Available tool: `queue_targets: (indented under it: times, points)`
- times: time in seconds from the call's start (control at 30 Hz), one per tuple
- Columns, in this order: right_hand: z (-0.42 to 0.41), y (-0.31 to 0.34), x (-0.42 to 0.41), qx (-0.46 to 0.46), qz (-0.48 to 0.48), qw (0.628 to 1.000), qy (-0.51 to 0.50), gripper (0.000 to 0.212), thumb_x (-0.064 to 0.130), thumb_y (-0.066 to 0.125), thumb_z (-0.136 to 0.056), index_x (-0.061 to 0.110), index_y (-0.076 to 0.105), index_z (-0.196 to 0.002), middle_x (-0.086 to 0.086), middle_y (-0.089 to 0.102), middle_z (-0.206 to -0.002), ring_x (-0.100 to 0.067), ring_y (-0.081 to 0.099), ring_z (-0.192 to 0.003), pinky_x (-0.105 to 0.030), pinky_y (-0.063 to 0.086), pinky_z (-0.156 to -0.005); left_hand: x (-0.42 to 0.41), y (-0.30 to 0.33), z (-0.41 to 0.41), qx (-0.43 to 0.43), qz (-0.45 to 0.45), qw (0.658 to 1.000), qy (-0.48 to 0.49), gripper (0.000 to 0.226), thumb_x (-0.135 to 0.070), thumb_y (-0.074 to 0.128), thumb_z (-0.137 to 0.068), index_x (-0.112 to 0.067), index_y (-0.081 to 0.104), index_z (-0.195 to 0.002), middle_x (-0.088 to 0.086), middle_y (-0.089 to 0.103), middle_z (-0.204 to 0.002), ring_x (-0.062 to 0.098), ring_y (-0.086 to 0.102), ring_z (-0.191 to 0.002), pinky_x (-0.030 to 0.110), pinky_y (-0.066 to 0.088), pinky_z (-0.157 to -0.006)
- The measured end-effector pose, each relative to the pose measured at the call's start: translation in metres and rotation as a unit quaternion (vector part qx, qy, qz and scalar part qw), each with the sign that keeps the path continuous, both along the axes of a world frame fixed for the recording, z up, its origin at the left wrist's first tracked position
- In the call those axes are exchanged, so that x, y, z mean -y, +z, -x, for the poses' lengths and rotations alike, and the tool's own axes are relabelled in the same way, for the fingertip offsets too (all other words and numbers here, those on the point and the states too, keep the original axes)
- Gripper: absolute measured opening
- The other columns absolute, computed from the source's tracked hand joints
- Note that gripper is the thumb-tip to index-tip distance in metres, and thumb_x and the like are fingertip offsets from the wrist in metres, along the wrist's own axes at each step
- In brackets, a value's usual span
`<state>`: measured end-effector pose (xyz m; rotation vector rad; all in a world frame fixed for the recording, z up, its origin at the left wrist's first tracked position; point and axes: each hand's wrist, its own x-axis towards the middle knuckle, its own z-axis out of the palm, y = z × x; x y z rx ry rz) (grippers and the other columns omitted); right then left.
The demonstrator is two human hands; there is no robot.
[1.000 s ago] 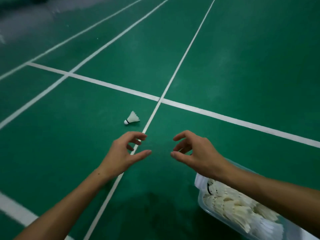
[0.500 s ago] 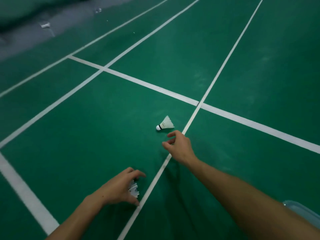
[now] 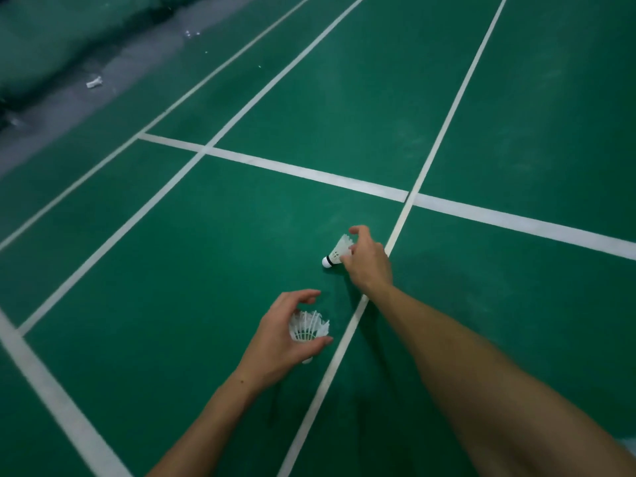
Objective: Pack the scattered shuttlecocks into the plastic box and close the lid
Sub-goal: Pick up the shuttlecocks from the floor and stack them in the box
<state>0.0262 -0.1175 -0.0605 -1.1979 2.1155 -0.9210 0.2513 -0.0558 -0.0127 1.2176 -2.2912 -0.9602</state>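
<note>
Green court floor point(image 3: 144, 256) with white lines point(image 3: 303, 172) fills the frame. Right hand point(image 3: 366, 261), centre-right, fingers pinching the feather skirt of a shuttlecock point(image 3: 336, 251), cork end pointing lower left, just left of a line. Left hand point(image 3: 287, 335), lower centre, curled around a second shuttlecock point(image 3: 307, 327), feathers up. White debris point(image 3: 93, 82) upper left. Plastic box not identifiable.

I count two hands: my left hand point(image 3: 285, 335) at six o'clock, my right hand point(image 3: 368, 261) at four. Two shuttlecocks: one shuttlecock point(image 3: 308, 327) cupped left, another shuttlecock point(image 3: 335, 253) pinched right. One white scrap point(image 3: 94, 83) lies far out at ten o'clock.
</note>
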Motion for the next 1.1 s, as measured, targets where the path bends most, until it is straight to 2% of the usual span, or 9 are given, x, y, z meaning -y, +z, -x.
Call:
queue_targets:
  times: [0.07, 0.17, 0.33, 0.43, 0.53, 0.7, 0.8, 0.9, 1.1]
  points:
    - [0.008, 0.009, -0.017, 0.012, 0.014, 1.000, 0.018, 0.053, 0.014, 0.070, -0.097, 0.023, 0.046, -0.143, -0.006, 0.071, -0.108, -0.025, 0.068, -0.089, -0.047, 0.060, -0.080, -0.002, 0.009, 0.004, 0.007, 0.009, 1.000, -0.016, 0.070, -0.033, 0.092, -0.078, -0.030, 0.058, -0.139, -0.016, 0.061, -0.129, 0.005, 0.057, -0.125, 0.020, 0.044, -0.106]
    - [0.034, 0.039, -0.064, 0.010, 0.054, 0.997, 0.051, 0.051, 0.016, 0.072, -0.095, 0.024, 0.050, -0.140, 0.002, 0.066, -0.095, -0.023, 0.067, -0.086, -0.046, 0.059, -0.081, -0.013, 0.028, 0.023, -0.004, 0.019, 0.999, -0.047, 0.068, -0.034, 0.090, -0.080, -0.030, 0.057, -0.139, -0.016, 0.061, -0.129, 0.006, 0.057, -0.125, 0.024, 0.045, -0.106]
    - [0.106, 0.114, -0.189, -0.020, 0.069, 0.994, 0.081, 0.046, 0.019, 0.077, -0.091, 0.026, 0.056, -0.131, 0.006, 0.063, -0.091, -0.012, 0.066, -0.077, -0.034, 0.058, -0.080, -0.065, 0.076, 0.082, -0.054, 0.035, 0.988, -0.139, 0.061, -0.030, 0.090, -0.081, -0.027, 0.061, -0.135, -0.013, 0.063, -0.126, 0.008, 0.060, -0.112, 0.027, 0.051, -0.098]
    - [0.145, 0.153, -0.280, -0.020, 0.066, 0.997, 0.032, 0.044, 0.020, 0.078, -0.090, 0.029, 0.057, -0.128, 0.003, 0.064, -0.093, -0.015, 0.066, -0.078, -0.033, 0.058, -0.077, -0.110, 0.104, 0.125, -0.087, 0.062, 0.968, -0.229, 0.059, -0.025, 0.089, -0.082, -0.020, 0.063, -0.135, -0.006, 0.063, -0.124, 0.007, 0.061, -0.113, 0.024, 0.050, -0.098]
    - [0.169, 0.177, -0.364, 0.000, 0.081, 0.996, -0.038, 0.043, 0.017, 0.080, -0.090, 0.026, 0.060, -0.127, 0.002, 0.063, -0.091, -0.021, 0.069, -0.079, -0.046, 0.063, -0.074, -0.157, 0.124, 0.157, -0.079, 0.063, 0.944, -0.315, 0.061, -0.030, 0.087, -0.083, -0.019, 0.061, -0.138, -0.004, 0.059, -0.128, 0.002, 0.057, -0.116, 0.018, 0.046, -0.101]
    - [0.184, 0.182, -0.483, 0.048, 0.102, 0.978, -0.175, 0.041, 0.010, 0.080, -0.090, 0.022, 0.062, -0.125, -0.007, 0.064, -0.097, -0.019, 0.065, -0.080, -0.039, 0.065, -0.061, -0.211, 0.120, 0.196, -0.017, 0.049, 0.906, -0.421, 0.058, -0.042, 0.083, -0.087, -0.031, 0.059, -0.138, -0.010, 0.057, -0.133, 0.007, 0.054, -0.124, 0.030, 0.047, -0.107]
    - [0.186, 0.167, -0.532, 0.054, 0.104, 0.965, -0.233, 0.040, 0.013, 0.082, -0.090, 0.025, 0.063, -0.124, -0.011, 0.067, -0.098, -0.026, 0.066, -0.082, -0.040, 0.063, -0.065, -0.235, 0.106, 0.215, 0.018, 0.066, 0.887, -0.458, 0.059, -0.045, 0.081, -0.088, -0.033, 0.057, -0.141, -0.013, 0.057, -0.135, 0.005, 0.051, -0.124, 0.032, 0.046, -0.107]
    - [0.179, 0.153, -0.565, 0.060, 0.098, 0.960, -0.254, 0.041, 0.012, 0.081, -0.089, 0.024, 0.063, -0.124, -0.009, 0.070, -0.094, -0.023, 0.065, -0.083, -0.045, 0.060, -0.076, -0.251, 0.096, 0.225, 0.058, 0.090, 0.873, -0.476, 0.058, -0.048, 0.077, -0.089, -0.034, 0.055, -0.141, -0.013, 0.057, -0.134, 0.009, 0.051, -0.123, 0.036, 0.048, -0.103]
    - [0.159, 0.135, -0.581, 0.051, 0.061, 0.968, -0.237, 0.041, 0.017, 0.082, -0.088, 0.033, 0.063, -0.121, 0.005, 0.066, -0.094, -0.012, 0.066, -0.088, -0.033, 0.056, -0.075, -0.257, 0.082, 0.242, 0.104, 0.111, 0.865, -0.479, 0.053, -0.056, 0.073, -0.090, -0.037, 0.058, -0.137, -0.016, 0.060, -0.132, 0.011, 0.052, -0.123, 0.041, 0.052, -0.098]
